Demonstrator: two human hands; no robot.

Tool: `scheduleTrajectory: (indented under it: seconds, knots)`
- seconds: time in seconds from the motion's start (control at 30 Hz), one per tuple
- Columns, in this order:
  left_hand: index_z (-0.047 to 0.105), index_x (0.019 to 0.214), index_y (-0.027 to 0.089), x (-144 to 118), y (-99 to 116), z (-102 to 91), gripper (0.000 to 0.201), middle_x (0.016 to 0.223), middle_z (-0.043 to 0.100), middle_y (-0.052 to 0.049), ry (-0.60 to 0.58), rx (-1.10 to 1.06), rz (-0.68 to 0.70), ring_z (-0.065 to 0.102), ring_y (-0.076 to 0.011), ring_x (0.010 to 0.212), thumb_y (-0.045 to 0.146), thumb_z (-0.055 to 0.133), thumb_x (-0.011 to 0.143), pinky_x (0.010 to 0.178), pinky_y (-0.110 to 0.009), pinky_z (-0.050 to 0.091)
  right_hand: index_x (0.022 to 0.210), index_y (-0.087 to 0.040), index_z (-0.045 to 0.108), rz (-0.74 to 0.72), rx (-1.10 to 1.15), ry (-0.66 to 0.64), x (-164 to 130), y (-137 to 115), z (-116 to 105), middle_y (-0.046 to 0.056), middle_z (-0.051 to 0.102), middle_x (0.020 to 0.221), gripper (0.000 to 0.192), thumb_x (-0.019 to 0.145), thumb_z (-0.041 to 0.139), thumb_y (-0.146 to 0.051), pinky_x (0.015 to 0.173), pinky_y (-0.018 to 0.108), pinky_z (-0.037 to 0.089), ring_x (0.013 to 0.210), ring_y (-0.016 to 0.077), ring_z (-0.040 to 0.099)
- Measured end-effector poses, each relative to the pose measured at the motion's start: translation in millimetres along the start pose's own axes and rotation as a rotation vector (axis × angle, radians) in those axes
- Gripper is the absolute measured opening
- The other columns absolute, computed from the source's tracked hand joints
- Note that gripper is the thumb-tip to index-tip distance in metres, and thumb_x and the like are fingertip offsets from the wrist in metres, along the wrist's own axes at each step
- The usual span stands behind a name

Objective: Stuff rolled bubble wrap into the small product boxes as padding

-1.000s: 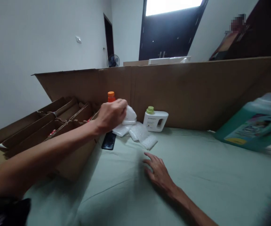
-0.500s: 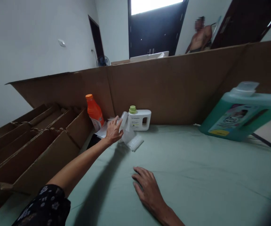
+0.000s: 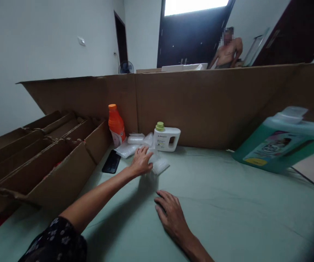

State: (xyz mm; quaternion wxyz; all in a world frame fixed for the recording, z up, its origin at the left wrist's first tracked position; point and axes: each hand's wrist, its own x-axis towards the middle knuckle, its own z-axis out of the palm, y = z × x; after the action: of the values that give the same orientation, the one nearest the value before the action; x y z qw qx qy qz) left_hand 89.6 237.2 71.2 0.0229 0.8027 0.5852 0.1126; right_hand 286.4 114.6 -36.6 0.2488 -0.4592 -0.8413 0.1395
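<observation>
The left hand [image 3: 142,162] lies open on the bubble wrap pieces [image 3: 157,163] by the white bottle [image 3: 166,138], the right hand [image 3: 170,214] rests flat, so pick one piece up gently without bumping the bottle.

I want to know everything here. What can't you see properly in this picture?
- Head view: the left hand covers part of the bubble wrap; its grip is unclear.
- White bottle: label print too small.
- Teal jug: blurred, cut by the right edge.
- Box: its flaps hide the contents.
</observation>
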Motion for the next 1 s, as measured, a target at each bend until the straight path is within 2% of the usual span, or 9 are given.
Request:
scheduleTrajectory:
  seconds: [0.17,0.33,0.4,0.5,0.57,0.63,0.73,0.83,1.0]
  knots:
    - [0.056,0.141,0.017,-100,-8,-1.5,0.064,0.156,0.044,-0.02,-0.124,-0.081,-0.003,0.038,-0.0373,0.147,0.027,0.071,0.079,0.119,-0.053,0.033,0.13,-0.022,0.065,0.015,-0.089,-0.105,16,-8,-14,0.013,0.057,0.147,0.04,0.091,0.056,-0.023,0.107,0.048,0.044,0.133,0.028,0.054]
    - [0.059,0.139,0.019,-180,-20,10.7,0.061,0.155,0.047,-0.019,-0.158,-0.171,-0.068,0.042,-0.0362,0.145,0.027,0.069,0.079,0.116,-0.053,0.04,0.129,-0.023,0.067,-0.036,-0.234,-0.213,84,2,-35,0.014,0.061,0.143,0.041,0.089,0.062,-0.031,0.105,0.048,0.045,0.132,0.0298,0.056]
    - [0.057,0.139,0.021,-211,-24,10.3,0.059,0.155,0.046,-0.018,-0.004,-0.246,-0.119,0.042,-0.0351,0.145,0.026,0.067,0.081,0.116,-0.053,0.041,0.12,-0.021,0.071,-0.023,-0.255,-0.205,114,12,-42,0.016,0.065,0.137,0.034,0.089,0.06,-0.031,0.102,0.049,0.046,0.128,0.0318,0.059]
    - [0.047,0.146,0.028,-256,-36,-9.0,0.061,0.158,0.04,-0.015,0.499,-0.246,-0.253,0.04,-0.0324,0.146,0.025,0.062,0.088,0.116,-0.054,0.041,0.116,-0.018,0.072,-0.011,-0.293,-0.156,137,24,-49,0.019,0.064,0.136,0.034,0.089,0.057,-0.031,0.101,0.054,0.046,0.128,0.0361,0.058]
    - [0.037,0.151,0.034,-282,-48,-31.7,0.068,0.161,0.034,-0.011,0.828,-0.127,-0.378,0.035,-0.0315,0.149,0.025,0.064,0.089,0.119,-0.055,0.036,0.116,-0.02,0.073,-0.03,-0.303,-0.093,132,30,-49,0.018,0.064,0.137,0.036,0.089,0.055,-0.035,0.101,0.057,0.045,0.129,0.0376,0.057]
    - [0.035,0.153,0.036,-298,-66,-54.0,0.075,0.164,0.027,-0.008,1.003,0.007,-0.485,0.029,-0.0337,0.151,0.027,0.069,0.087,0.122,-0.057,0.029,0.113,-0.023,0.074,-0.054,-0.286,-0.006,116,34,-44,0.015,0.067,0.134,0.037,0.089,0.052,-0.041,0.098,0.057,0.046,0.126,0.0369,0.059]
    - [0.051,0.141,0.031,-300,-101,-71.9,0.062,0.168,0.016,-0.009,1.006,0.108,-0.547,0.022,-0.0402,0.153,0.029,0.074,0.084,0.122,-0.063,0.024,0.107,-0.027,0.076,-0.061,-0.22,0.047,86,33,-33,0.011,0.071,0.128,0.037,0.088,0.05,-0.047,0.093,0.054,0.051,0.118,0.0342,0.065]
    - [0.069,0.108,0.024,-285,-128,-71.6,0.022,0.169,0.016,-0.008,0.95,0.066,-0.552,0.021,-0.0422,0.153,0.021,0.068,0.086,0.121,-0.065,0.024,0.103,-0.027,0.077,-0.057,-0.146,-0.011,67,19,-24,0.011,0.072,0.127,0.035,0.087,0.052,-0.048,0.093,0.054,0.053,0.117,0.0333,0.066]
    - [0.069,0.084,0.021,-297,-127,-69.5,0.007,0.167,0.023,-0.004,1.061,-0.151,-0.549,0.029,-0.0369,0.152,0.017,0.063,0.085,0.123,-0.058,0.028,0.102,-0.027,0.077,-0.102,-0.042,-0.055,68,-21,-30,0.011,0.071,0.128,0.032,0.089,0.054,-0.046,0.096,0.053,0.055,0.117,0.0325,0.067]
